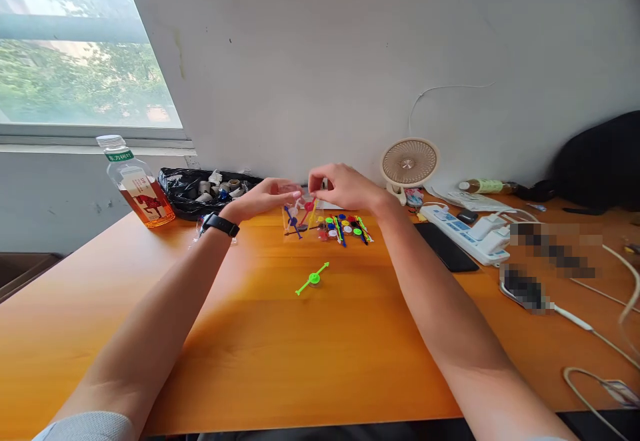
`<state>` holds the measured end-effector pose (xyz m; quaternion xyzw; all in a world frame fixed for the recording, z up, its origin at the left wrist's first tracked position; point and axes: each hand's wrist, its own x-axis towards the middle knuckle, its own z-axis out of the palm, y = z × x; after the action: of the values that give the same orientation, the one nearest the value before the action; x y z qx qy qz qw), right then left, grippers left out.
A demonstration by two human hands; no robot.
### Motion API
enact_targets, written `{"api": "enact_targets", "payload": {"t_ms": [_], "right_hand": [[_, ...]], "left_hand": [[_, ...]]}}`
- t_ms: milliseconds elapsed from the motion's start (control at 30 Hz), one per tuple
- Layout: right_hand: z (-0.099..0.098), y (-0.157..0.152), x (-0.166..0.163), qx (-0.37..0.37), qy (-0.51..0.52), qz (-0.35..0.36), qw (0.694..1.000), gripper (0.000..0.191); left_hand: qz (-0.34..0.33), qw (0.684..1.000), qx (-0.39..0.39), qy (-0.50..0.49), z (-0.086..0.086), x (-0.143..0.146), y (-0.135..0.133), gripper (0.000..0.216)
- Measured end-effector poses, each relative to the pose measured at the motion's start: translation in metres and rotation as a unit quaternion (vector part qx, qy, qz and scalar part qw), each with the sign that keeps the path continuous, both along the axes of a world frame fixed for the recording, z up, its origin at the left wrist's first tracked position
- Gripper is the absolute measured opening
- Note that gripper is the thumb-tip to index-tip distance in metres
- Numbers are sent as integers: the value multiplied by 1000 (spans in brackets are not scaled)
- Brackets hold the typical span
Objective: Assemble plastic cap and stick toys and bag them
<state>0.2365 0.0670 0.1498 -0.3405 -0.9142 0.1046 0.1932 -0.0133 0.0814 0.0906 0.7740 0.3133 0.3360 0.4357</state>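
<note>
At the far part of the table, my left hand (273,197), with a black watch on the wrist, pinches the upper edge of a clear plastic bag (287,229). Inside or behind its clear wall show a blue arrow spinner (293,222) and a red spinner (309,207). My right hand (343,186) is closed at the bag's top, fingertips pointing down; a yellow arrow (313,214) shows just below them, but whether they grip it or the bag is unclear. Beside the bag lie several coloured discs and arrows (345,227). Nearer me sits a green arrow spinner (314,279).
A tea bottle (143,191) and a black plastic bag (183,207) of small items stand at the left. To the right are a fan (409,163), a phone (447,247), a power strip (465,233) and loose cables (575,319). The wall rises behind.
</note>
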Motion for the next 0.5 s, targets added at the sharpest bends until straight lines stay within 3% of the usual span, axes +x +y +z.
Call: {"api": "enact_targets", "payload": {"t_ms": [167, 367, 500], "right_hand": [[-9, 0, -9, -12, 8, 24, 1000, 16], [-5, -5, -10, -17, 44, 50, 998, 16], [-4, -6, -8, -77, 12, 66, 995, 11]], "left_hand": [[17, 999, 26, 37, 15, -10, -4, 48], [56, 993, 80, 72, 31, -9, -9, 40], [85, 982, 116, 118, 38, -9, -13, 33]]}}
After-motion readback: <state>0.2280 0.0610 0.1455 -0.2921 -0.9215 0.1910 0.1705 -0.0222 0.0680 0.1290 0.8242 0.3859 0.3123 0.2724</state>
